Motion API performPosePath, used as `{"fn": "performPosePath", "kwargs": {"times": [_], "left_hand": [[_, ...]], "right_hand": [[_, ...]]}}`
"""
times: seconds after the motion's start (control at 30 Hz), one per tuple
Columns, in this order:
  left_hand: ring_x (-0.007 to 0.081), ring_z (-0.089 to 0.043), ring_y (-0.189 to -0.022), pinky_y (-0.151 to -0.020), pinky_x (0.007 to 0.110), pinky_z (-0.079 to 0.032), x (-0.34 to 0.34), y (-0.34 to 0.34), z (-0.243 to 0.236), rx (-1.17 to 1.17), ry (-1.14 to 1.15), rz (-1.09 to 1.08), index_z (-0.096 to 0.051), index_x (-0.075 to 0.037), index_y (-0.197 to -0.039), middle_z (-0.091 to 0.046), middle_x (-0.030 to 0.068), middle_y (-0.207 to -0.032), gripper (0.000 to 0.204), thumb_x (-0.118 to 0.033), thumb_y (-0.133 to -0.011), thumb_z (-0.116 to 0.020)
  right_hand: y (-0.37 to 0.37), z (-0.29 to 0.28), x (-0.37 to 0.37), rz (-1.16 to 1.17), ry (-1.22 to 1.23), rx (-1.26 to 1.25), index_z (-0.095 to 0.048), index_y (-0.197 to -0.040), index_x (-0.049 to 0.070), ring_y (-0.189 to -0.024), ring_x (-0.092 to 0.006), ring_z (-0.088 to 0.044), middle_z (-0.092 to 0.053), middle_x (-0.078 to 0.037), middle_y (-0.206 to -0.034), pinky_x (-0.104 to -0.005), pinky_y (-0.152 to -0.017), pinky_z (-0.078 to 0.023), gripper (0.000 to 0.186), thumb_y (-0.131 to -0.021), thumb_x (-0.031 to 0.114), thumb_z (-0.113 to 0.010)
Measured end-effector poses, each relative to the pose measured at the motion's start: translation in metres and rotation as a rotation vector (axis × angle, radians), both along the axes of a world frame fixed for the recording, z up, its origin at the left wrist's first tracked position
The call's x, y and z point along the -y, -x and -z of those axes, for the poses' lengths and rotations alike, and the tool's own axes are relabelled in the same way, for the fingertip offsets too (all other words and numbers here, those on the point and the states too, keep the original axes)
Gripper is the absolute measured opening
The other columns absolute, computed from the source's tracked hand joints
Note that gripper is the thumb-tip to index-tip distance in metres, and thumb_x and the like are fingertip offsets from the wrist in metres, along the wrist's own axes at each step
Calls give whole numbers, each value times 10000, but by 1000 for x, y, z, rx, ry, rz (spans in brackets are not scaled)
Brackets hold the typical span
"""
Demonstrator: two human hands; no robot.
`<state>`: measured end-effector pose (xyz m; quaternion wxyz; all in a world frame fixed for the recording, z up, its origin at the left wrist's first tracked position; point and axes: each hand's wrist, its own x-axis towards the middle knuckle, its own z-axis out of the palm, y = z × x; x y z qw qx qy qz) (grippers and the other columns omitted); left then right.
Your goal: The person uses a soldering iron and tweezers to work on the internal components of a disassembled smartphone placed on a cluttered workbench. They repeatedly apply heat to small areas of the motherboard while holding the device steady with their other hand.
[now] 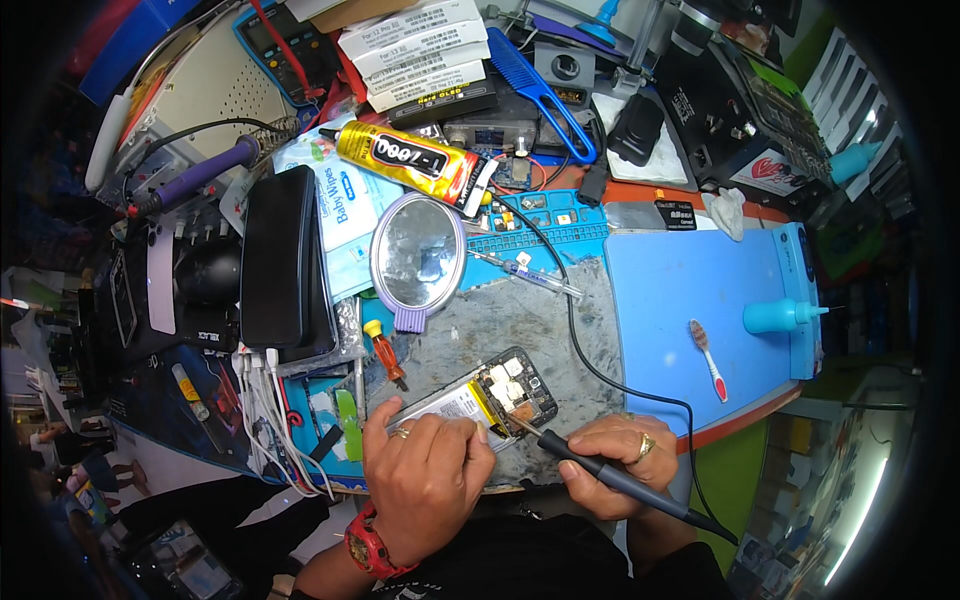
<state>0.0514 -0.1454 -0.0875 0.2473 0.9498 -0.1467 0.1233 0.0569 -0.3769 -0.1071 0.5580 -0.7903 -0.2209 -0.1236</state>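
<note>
An opened phone [537, 392] lies on the grey-stained mat near the front edge, its inner parts bare. Its silver battery [455, 405] has a yellow strip at one end. My left hand [425, 475], with a ring and a red watch, rests over the phone's lower end, fingers curled against it; what the fingertips touch is partly hidden. In my right hand [620, 460] is a dark soldering iron [612, 482], gripped like a pen. Its tip reaches the phone's board beside the yellow strip. A black cable runs from the iron's rear end.
Left of the phone are a small orange screwdriver [384, 352], a round mirror [418, 255] and white cables [262, 405]. A yellow glue tube [400, 160] and blue comb [540, 95] lie behind. On the right, a blue mat [660, 310] bears a toothbrush [708, 360] and teal bottle [775, 317].
</note>
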Motion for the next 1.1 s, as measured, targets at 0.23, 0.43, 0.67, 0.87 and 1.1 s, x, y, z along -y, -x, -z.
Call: {"fn": "performPosePath", "kwargs": {"times": [0.23,0.43,0.67,0.87,1.1], "left_hand": [[240,-618,-607,-1018,529,-503,0,-1,-1,-9,-1,0,-724,-67,-872,-633,51,-721,99,-94,-842,-815],[240,-615,-603,-1019,528,-504,0,0,-2,-12,-7,1,-724,-69,-873,-631,50,-719,99,-95,-843,-815],[238,-614,-606,-1022,522,-503,-1,0,0,-5,1,-3,-721,-73,-873,-623,47,-716,99,-101,-848,-813],[238,-613,-607,-1023,518,-502,0,0,0,-1,2,-10,-722,-74,-873,-618,47,-719,96,-105,-854,-810],[256,-638,-650,-1033,517,-483,1,0,-2,-26,15,-19,-689,-83,-838,-643,45,-732,121,-88,-858,-809]], "right_hand": [[-1,0,0,-4,-1,-2,-706,-961,17,-644,-228,-771,-761,-149,-771,-302,-554,-589,242,-780,59,-861],[0,1,0,-4,-3,3,-709,-967,17,-643,-228,-771,-762,-149,-775,-301,-555,-588,243,-784,62,-862],[1,-1,-1,5,-4,-16,-708,-975,23,-654,-234,-774,-764,-144,-785,-309,-569,-593,245,-786,59,-860],[1,-1,1,-2,-10,-32,-713,-975,19,-655,-243,-777,-767,-140,-791,-316,-568,-597,242,-783,30,-859],[3,-3,2,-5,8,-53,-709,-978,20,-690,-244,-785,-773,-136,-814,-322,-621,-612,232,-793,31,-849]]}}
